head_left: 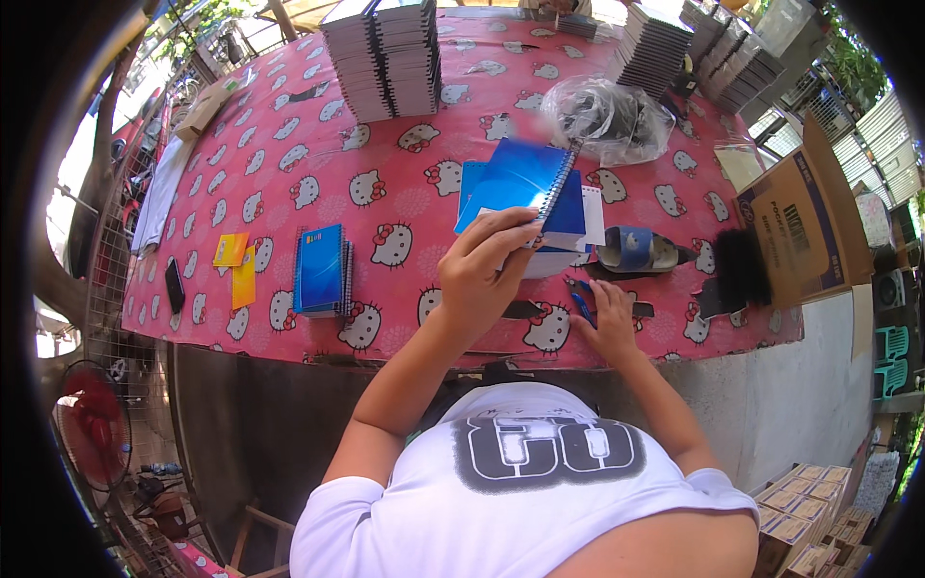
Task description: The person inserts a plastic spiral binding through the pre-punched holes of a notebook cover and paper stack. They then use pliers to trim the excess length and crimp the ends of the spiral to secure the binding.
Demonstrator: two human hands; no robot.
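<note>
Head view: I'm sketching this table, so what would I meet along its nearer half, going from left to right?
Black phone-shaped object → flat yellow items → short stack of blue spiral notebooks → left hand → right hand → cardboard box.

Spiral notebook: glossy blue cover; tilted above the pink tablecloth; coil along right edge.
Hand tool: blue-handled, lying on the cloth.

A pink table covered in a cat-face print carries tall stacks of spiral-bound notebooks, low piles of blue-covered notebooks, a crumpled clear plastic bag, flat yellow pieces — and a black phone.
</note>
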